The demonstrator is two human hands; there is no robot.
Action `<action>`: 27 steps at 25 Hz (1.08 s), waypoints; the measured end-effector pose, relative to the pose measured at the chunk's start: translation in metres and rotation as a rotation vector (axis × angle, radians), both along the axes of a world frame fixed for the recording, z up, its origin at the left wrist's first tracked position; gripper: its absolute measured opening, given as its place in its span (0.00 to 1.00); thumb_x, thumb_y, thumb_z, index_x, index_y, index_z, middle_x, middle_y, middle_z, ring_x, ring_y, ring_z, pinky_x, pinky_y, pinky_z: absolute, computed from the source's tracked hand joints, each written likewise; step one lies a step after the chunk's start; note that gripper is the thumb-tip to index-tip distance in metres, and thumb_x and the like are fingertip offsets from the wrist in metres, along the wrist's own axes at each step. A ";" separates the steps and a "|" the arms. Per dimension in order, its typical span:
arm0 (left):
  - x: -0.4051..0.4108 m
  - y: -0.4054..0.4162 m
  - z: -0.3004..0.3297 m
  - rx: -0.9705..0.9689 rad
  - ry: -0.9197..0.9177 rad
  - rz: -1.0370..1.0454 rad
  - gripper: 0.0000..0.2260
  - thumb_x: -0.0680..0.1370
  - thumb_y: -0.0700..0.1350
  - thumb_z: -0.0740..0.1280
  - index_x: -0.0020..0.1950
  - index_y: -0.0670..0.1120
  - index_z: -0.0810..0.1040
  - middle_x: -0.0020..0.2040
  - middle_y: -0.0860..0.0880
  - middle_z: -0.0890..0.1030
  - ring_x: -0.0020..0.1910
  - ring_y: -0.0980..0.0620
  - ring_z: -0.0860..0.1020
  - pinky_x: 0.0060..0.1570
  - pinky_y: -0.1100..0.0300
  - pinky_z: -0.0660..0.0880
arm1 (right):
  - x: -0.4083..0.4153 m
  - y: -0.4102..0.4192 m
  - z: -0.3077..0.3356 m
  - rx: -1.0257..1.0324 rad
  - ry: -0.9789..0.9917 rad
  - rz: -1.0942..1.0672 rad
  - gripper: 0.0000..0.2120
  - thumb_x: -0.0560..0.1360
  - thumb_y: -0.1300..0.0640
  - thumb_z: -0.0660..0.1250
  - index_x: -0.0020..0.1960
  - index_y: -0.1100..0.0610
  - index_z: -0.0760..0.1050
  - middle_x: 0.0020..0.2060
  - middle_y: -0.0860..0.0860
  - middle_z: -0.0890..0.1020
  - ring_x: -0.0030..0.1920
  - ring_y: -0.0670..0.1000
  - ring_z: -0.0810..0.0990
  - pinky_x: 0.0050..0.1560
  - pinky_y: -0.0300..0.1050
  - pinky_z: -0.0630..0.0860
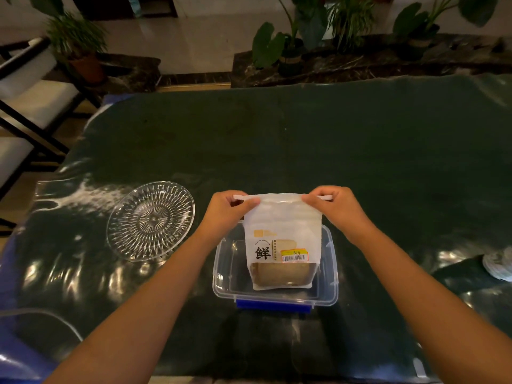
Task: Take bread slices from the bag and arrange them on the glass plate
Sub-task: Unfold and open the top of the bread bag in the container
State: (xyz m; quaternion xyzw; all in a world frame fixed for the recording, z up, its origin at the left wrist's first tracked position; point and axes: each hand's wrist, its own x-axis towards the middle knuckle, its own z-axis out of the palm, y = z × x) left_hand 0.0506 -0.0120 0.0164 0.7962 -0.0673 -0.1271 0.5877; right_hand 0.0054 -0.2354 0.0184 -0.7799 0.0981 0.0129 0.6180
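Clear tub [331, 261] with a blue latch [273, 306] on my dark green counter [304, 139], potted plants [288, 42] behind it, chairs [30, 106] off left.

Bag [282, 234] upright in clear tub [221, 284], L hand [225, 210] & R hand [336, 207] pinching its top strip at each end, bread [279, 274] visible thru window, glass plate [151, 220] left, on dark table [304, 139]

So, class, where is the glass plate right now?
In the head view, the glass plate lies empty on the dark table, left of the clear container, just beyond the left hand.
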 end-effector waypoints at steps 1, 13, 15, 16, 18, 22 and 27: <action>0.000 -0.001 0.000 0.016 0.028 0.016 0.08 0.74 0.46 0.69 0.34 0.50 0.79 0.29 0.57 0.81 0.32 0.60 0.80 0.31 0.70 0.75 | 0.001 0.000 0.000 0.038 0.051 -0.015 0.04 0.71 0.55 0.69 0.38 0.53 0.81 0.36 0.48 0.83 0.38 0.44 0.82 0.36 0.35 0.78; -0.028 -0.007 0.009 0.539 -0.690 -0.076 0.18 0.71 0.55 0.67 0.60 0.53 0.72 0.58 0.52 0.73 0.58 0.55 0.67 0.56 0.61 0.62 | 0.017 -0.005 0.040 -0.343 0.432 0.478 0.08 0.71 0.51 0.68 0.35 0.51 0.81 0.37 0.49 0.81 0.43 0.48 0.77 0.46 0.43 0.72; -0.038 -0.004 0.006 0.651 -0.963 -0.258 0.13 0.71 0.54 0.68 0.52 0.51 0.78 0.55 0.49 0.78 0.58 0.51 0.67 0.56 0.51 0.62 | 0.021 0.003 0.045 -0.410 0.327 0.483 0.08 0.71 0.52 0.68 0.35 0.52 0.82 0.35 0.50 0.81 0.41 0.48 0.78 0.45 0.43 0.74; -0.042 -0.004 0.005 0.681 -0.989 -0.297 0.11 0.70 0.52 0.71 0.49 0.50 0.80 0.53 0.49 0.80 0.57 0.50 0.68 0.55 0.49 0.64 | 0.022 0.006 0.046 -0.439 0.285 0.493 0.09 0.71 0.51 0.68 0.36 0.54 0.82 0.35 0.52 0.82 0.40 0.49 0.78 0.44 0.44 0.75; -0.046 -0.004 0.004 0.712 -0.915 -0.253 0.09 0.69 0.47 0.73 0.48 0.48 0.82 0.50 0.49 0.82 0.56 0.48 0.71 0.54 0.47 0.66 | 0.022 0.010 0.047 -0.466 0.242 0.518 0.11 0.70 0.49 0.68 0.38 0.55 0.83 0.36 0.53 0.83 0.39 0.49 0.79 0.44 0.46 0.76; -0.049 -0.005 0.009 0.761 -0.791 -0.168 0.11 0.70 0.45 0.72 0.52 0.47 0.80 0.47 0.49 0.83 0.51 0.47 0.76 0.54 0.54 0.58 | 0.022 0.014 0.043 -0.469 0.228 0.535 0.06 0.70 0.53 0.69 0.38 0.54 0.82 0.37 0.51 0.83 0.39 0.48 0.80 0.42 0.44 0.78; -0.045 -0.009 0.024 0.836 -0.827 -0.343 0.04 0.74 0.42 0.68 0.44 0.46 0.83 0.40 0.46 0.84 0.44 0.46 0.79 0.57 0.51 0.58 | 0.027 0.025 0.041 -0.787 0.145 0.632 0.04 0.69 0.54 0.69 0.35 0.49 0.79 0.33 0.47 0.80 0.36 0.47 0.78 0.38 0.46 0.78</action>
